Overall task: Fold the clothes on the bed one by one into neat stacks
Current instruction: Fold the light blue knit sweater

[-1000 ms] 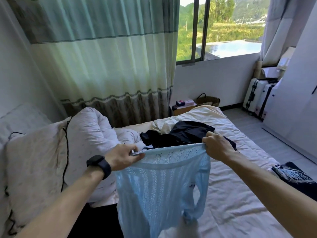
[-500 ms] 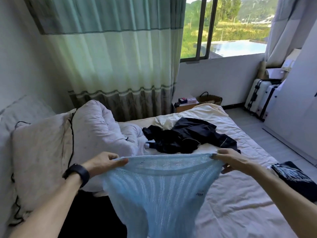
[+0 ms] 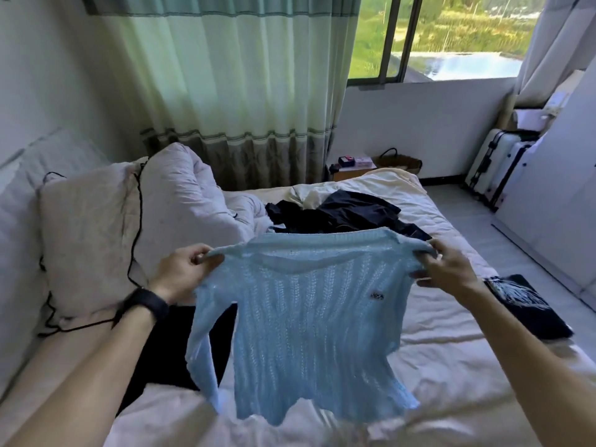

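A light blue knit sweater (image 3: 309,321) hangs spread out in the air above the bed (image 3: 451,366), its front toward me. My left hand (image 3: 183,272) pinches its left shoulder and my right hand (image 3: 448,269) pinches its right shoulder. One sleeve dangles down at the left. Behind the sweater a heap of dark clothes (image 3: 342,214) lies crumpled on the white sheet. A dark folded garment with a white print (image 3: 525,304) rests at the bed's right edge. Another black garment (image 3: 174,346) lies on the bed under my left forearm.
A pillow (image 3: 84,240) and a bunched white duvet (image 3: 190,201) fill the bed's left side, with a black cable (image 3: 135,227) running over the pillow. Suitcases (image 3: 496,166) stand by the wall at right. A curtain (image 3: 232,91) and a window are behind the bed.
My hands have moved further apart and raised the sweater, so it now hangs fully spread by its shoulders. The view has shifted closer to the bed.
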Available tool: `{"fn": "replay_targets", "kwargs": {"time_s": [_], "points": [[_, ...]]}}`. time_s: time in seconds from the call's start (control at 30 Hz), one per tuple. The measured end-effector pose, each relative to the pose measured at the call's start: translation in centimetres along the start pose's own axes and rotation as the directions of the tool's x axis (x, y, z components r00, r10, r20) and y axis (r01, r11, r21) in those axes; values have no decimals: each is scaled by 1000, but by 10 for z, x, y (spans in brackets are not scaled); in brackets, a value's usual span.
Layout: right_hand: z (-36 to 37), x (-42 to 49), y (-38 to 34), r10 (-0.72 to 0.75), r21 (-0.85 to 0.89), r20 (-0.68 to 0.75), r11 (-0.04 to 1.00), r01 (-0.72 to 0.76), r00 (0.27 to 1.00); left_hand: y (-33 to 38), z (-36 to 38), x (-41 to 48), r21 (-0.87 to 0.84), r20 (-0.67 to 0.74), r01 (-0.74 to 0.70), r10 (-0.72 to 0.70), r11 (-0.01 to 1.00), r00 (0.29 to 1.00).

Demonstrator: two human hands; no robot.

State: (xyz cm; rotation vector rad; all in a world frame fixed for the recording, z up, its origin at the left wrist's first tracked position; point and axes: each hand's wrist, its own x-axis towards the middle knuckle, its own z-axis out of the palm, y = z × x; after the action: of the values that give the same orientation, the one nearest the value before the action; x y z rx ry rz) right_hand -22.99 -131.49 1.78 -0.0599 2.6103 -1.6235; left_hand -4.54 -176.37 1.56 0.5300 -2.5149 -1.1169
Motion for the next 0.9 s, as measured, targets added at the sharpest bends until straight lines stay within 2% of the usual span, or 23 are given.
{"fn": "replay_targets", "kwargs": {"time_s": [0.03,0.1,0.23,0.37,0.53,0.77,0.9], "points": [[-11,-5,14,50,-3,-2,999,-50,999,0,6,-15,-61,-38,43,-45,997,998],[-31,-17,39,-10,-86,-120,996,0,993,7,16,-49,-204,-128,49,-76,978,989],[-57,-57,75,-192,-194,-299,971,138,935,13,40,-126,-219,-229,75,-126,973,965],[-70,-90,101,-341,-297,-347,923,243,874,18,56,-195,-241,-318,101,-177,965,932],[-89,-105,123,-402,-318,-319,899,302,858,31,55,-228,-182,-363,113,-174,977,915],[-102,-96,137,-384,-352,-278,894,278,880,52,58,-213,-165,-346,119,-171,979,923],[-92,-76,136,-332,-382,-216,894,234,918,35,69,-190,-109,-319,189,-214,976,923]]}}
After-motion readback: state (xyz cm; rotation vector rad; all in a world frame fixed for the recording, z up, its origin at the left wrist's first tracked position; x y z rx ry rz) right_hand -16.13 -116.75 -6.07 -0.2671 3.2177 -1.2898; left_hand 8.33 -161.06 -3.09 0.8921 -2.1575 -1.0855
